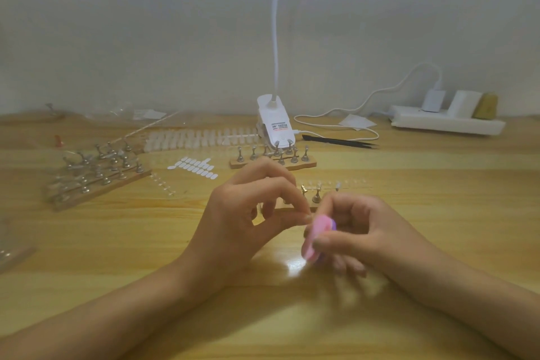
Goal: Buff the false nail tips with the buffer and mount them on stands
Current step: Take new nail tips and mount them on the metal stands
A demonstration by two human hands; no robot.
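The pink buffer [318, 238] is gripped between the thumb and curled fingers of my right hand [359, 231]. It meets my left hand [248, 213], which pinches what I take to be a false nail tip, too small to see. I judge that I'm mid-buffing. Next comes a delicate placement on the stand [316, 199] just behind, on the desk [117, 242].
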